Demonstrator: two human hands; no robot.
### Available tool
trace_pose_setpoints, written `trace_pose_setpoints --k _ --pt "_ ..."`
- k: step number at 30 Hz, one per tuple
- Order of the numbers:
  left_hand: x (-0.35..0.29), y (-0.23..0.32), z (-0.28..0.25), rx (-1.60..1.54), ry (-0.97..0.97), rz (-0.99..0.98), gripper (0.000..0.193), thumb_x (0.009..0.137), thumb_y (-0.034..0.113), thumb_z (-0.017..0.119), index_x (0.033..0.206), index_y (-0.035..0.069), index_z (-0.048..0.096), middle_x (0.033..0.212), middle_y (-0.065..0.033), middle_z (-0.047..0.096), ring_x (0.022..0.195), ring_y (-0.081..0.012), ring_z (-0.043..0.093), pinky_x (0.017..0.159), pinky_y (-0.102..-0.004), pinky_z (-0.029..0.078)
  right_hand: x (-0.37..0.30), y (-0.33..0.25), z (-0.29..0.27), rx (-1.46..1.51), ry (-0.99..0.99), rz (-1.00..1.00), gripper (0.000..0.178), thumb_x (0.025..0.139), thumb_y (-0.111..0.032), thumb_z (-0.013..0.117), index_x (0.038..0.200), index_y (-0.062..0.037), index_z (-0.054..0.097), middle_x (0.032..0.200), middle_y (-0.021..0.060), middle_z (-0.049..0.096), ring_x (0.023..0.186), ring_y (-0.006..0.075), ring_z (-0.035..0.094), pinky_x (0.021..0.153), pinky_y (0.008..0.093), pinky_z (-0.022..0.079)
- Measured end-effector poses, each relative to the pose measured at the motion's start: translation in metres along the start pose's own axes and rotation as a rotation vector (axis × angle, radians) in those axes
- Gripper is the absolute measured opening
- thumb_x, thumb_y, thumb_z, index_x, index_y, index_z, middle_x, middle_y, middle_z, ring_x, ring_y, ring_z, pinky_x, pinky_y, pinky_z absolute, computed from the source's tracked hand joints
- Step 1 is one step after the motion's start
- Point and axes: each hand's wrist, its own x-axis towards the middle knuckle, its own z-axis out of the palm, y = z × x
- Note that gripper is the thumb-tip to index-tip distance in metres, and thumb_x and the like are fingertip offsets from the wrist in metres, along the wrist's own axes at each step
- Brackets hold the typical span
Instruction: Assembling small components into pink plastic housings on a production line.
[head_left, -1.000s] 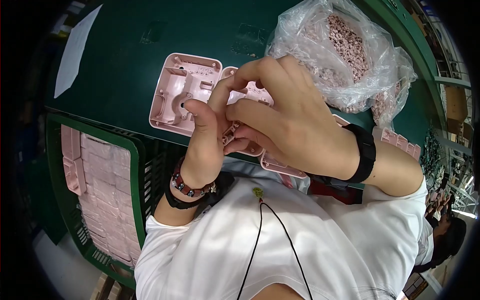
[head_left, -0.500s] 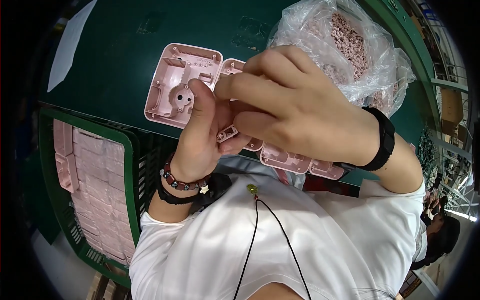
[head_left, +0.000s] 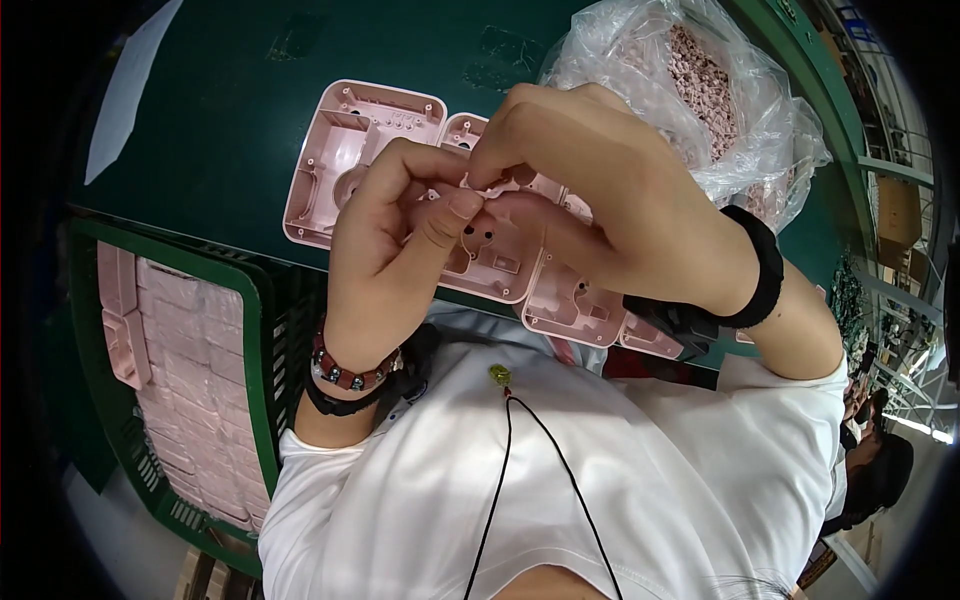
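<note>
At the far left, beside your body, stands a green plastic crate (head_left: 262, 330) full of stacked pale pink moulded housings (head_left: 185, 350). On the dark green table (head_left: 220, 120) a white sheet of paper (head_left: 128, 95) lies near the upper left edge. Further right, a pink rectangular plastic shell (head_left: 345, 150) with ribs and a round recess lies open side up on the table, just beside your hands.

Your left hand (head_left: 385, 250), with a red bead bracelet (head_left: 350, 372) and a black band at the wrist, is closed around a smaller pink plastic housing part (head_left: 495, 255); the thumb presses on its face. Your right hand (head_left: 610, 200) comes from the right and pinches the upper edge of the same part with bent fingers, so the part is held between both hands, above the table edge. More pink parts (head_left: 570, 300) lie under it.

Behind your right hand sits a clear plastic bag (head_left: 700, 90) filled with small pink pieces.
</note>
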Motion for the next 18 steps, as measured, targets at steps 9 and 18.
trace_pose_setpoints --k 9,18 --pt "0.003 -0.003 -0.023 1.092 0.173 0.107 0.024 0.079 0.022 0.064 0.096 0.007 0.057 0.086 -0.0048 0.059 0.063 -0.0189 0.058 0.053 -0.0284 0.044 0.016 0.041 -0.001 -0.463 -0.113 -0.093 0.01 0.071 -0.009 0.062 0.081 -0.0096 0.058 0.084 -0.0006 0.054 0.078 0.019 0.054 0.071 0.0303 0.038" --pt "-0.001 -0.005 -0.025 1.398 0.155 0.101 0.028 0.074 0.024 0.067 0.097 0.011 0.058 0.088 -0.0036 0.055 0.065 -0.024 0.059 0.052 -0.033 0.046 0.041 0.088 0.028 -0.631 -0.267 -0.436 0.007 0.064 -0.018 0.059 0.067 -0.0133 0.061 0.091 -0.0021 0.05 0.088 0.0137 0.046 0.079 0.0304 0.035"
